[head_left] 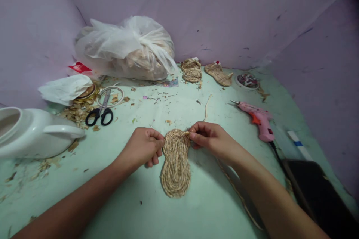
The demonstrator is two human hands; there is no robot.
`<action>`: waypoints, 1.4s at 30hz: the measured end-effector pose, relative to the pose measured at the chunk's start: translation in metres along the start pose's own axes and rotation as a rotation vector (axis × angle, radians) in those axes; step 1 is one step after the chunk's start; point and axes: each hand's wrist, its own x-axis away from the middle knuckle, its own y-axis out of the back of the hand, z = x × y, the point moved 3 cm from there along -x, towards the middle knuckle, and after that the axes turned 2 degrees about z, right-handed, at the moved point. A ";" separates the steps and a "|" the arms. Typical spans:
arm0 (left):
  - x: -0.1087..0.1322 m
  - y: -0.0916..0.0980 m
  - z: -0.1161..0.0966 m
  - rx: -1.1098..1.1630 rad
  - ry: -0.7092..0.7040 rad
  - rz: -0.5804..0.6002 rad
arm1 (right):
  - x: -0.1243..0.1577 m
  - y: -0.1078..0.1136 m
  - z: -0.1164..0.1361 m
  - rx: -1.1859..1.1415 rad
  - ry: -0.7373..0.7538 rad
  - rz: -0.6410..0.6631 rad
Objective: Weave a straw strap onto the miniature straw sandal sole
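A woven straw sole, coiled from braided cord and shaped like a small shoe sole, lies flat on the green table in front of me. My left hand is closed, with its thumb and forefinger pinching the sole's upper left edge. At the upper right edge my right hand pinches the braided straw cord where it meets the sole. A thin strand sticks up beyond the right hand. More cord trails under the right forearm toward the table's front.
A pink glue gun lies at right, near a black flat object. Black-handled scissors, a tape ring and a white jug are at left. Behind stand a plastic bag, small straw slippers and a bowl.
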 end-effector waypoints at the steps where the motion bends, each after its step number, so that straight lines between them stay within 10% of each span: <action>1: 0.000 0.000 0.000 -0.008 0.003 0.002 | 0.000 0.000 0.000 0.004 0.001 -0.001; 27: 0.003 -0.002 0.002 -0.091 -0.198 -0.065 | 0.005 -0.006 0.003 0.241 0.133 -0.091; 42: 0.002 0.000 -0.001 0.194 -0.063 0.027 | 0.010 -0.027 0.008 0.323 0.302 -0.231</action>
